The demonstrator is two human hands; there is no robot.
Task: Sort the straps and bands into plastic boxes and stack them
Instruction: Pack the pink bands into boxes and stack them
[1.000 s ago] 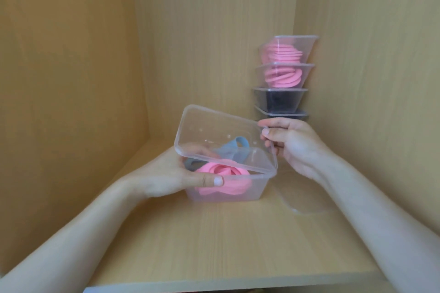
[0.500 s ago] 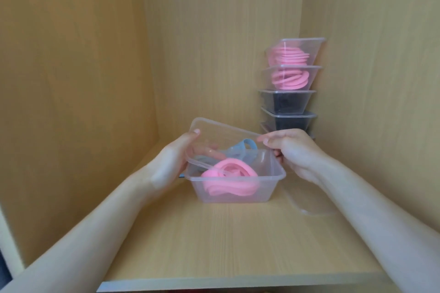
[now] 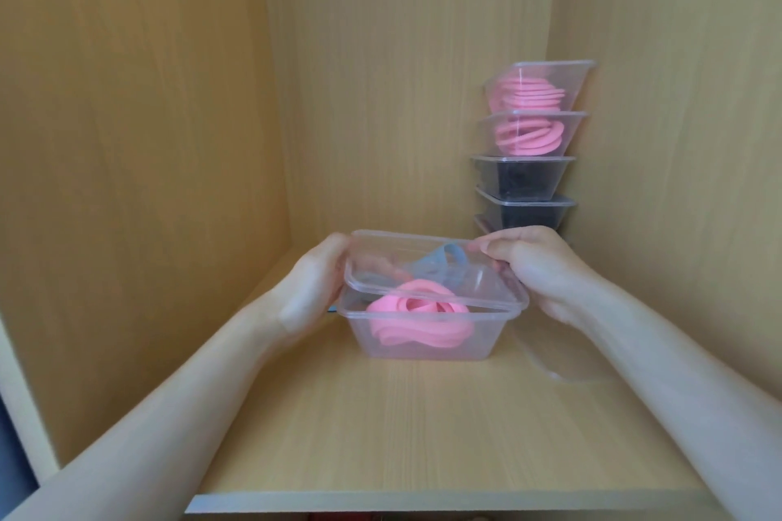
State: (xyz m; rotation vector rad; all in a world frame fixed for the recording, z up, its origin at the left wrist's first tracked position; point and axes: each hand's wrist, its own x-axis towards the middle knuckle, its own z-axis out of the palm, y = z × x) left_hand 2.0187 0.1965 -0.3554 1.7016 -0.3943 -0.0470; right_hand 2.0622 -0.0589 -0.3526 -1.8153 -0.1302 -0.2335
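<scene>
You had your left hand (image 3: 315, 288) and right hand (image 3: 537, 271) each clamped on an end of the clear plastic lid (image 3: 427, 271), tilted over the clear rectangular plastic box (image 3: 423, 345) on the wooden shelf (image 3: 423, 436), pink coiled band (image 3: 417, 321) inside. Guessing that was to line up the rims before snapping it shut.

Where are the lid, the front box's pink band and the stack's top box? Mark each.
lid (image 3: 440, 271), head view, top face.
pink band (image 3: 419, 330), head view, coil's middle.
top box (image 3: 550, 63), head view, front rim.
</scene>
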